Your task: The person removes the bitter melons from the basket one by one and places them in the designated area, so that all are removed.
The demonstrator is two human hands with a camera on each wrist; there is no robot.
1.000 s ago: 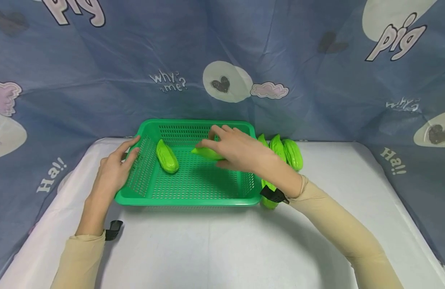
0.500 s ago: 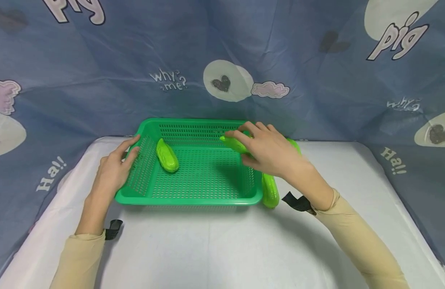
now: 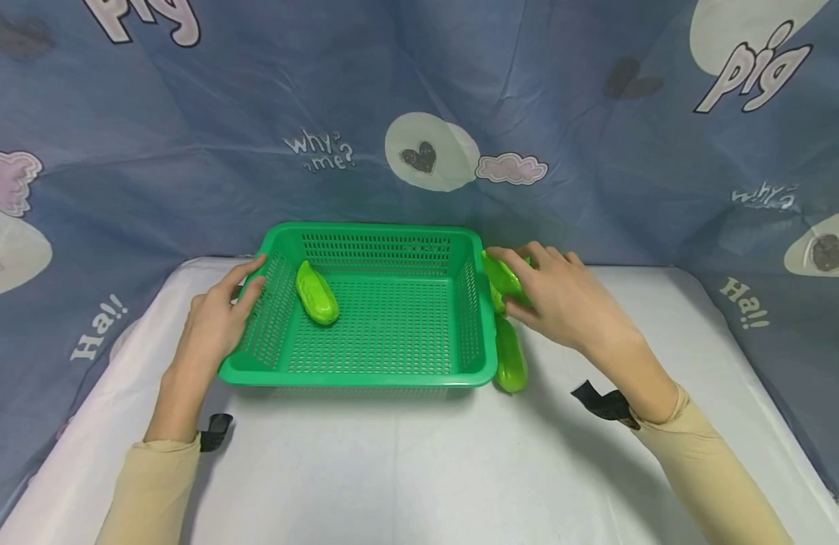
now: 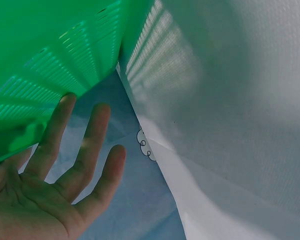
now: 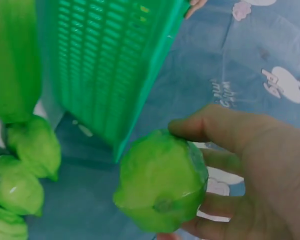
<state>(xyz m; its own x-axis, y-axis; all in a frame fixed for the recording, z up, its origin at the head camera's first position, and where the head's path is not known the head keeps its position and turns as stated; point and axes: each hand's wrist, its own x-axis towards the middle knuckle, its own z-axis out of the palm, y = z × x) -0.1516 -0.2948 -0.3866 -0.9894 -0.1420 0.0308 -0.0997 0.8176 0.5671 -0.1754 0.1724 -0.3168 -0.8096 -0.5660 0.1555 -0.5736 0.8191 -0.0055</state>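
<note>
A green perforated plastic basket (image 3: 392,380) sits at the back of the white table. Inside it, near the left wall, lies one light-green ribbed bitter melon (image 3: 317,294). My left hand (image 3: 211,322) rests on the basket's left rim, thumb and index fingertip touching it. In the left wrist view three of its fingers (image 4: 91,145) stretch out fairly straight outside the wall. Just past the basket's right side my right hand (image 3: 572,303) holds another bitter melon (image 5: 162,182), gripped between thumb and fingers with its blunt end toward the wrist camera.
More bitter melons (image 5: 32,145) lie along the basket's right side, partly hidden by the right hand in the head view. One bitter melon (image 3: 511,359) sticks out nearest the front. A blue printed cloth (image 3: 419,91) hangs close behind the table.
My right hand has moved rightward from over the inside of the basket, past its right rim, carrying the bitter melon. The left hand and the basket stay where they were.
</note>
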